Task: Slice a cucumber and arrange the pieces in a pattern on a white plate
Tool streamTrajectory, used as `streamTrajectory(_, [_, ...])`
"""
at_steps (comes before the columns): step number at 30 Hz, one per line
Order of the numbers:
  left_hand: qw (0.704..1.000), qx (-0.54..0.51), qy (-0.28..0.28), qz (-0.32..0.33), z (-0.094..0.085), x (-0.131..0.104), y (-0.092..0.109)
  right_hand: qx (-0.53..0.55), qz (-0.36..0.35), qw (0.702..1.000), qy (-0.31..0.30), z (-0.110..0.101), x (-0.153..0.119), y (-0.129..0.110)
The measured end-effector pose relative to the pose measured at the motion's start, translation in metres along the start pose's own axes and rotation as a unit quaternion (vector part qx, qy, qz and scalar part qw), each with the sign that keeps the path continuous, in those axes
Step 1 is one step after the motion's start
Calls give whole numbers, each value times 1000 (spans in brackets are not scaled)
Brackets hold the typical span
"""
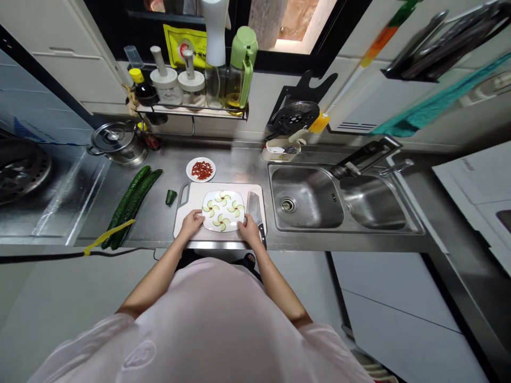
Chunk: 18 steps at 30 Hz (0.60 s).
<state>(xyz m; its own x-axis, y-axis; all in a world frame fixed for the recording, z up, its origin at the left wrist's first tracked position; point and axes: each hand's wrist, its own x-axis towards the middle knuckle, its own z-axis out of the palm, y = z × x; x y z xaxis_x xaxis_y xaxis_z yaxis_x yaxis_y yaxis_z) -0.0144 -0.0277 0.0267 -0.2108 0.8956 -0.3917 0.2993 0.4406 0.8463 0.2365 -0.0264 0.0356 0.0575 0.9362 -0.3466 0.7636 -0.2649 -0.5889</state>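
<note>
A white plate with several flower shapes of thin green-edged slices and small red pieces is over the white cutting board. My left hand grips the plate's left edge, and my right hand grips its lower right edge. Right of the plate, a knife lies on the board, its dark handle beside my right hand. Behind the board is a small white dish of chopped red pieces. A short cucumber end sits left of the board, and whole cucumbers lie farther left.
A lidded steel pot stands at the back left, under a shelf of jars and bottles. To the right is a double sink. A yellow strip on a black cable crosses near the cucumbers.
</note>
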Motion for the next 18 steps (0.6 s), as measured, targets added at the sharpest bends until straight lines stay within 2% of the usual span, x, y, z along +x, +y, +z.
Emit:
streamTrajectory(6, [998, -25, -49, -18, 2, 0, 2, -20, 9, 1000, 10, 7, 4, -2])
streamTrajectory(18, [996, -63, -69, 1, 5, 7, -12, -34, 11, 999, 12, 7, 4, -6])
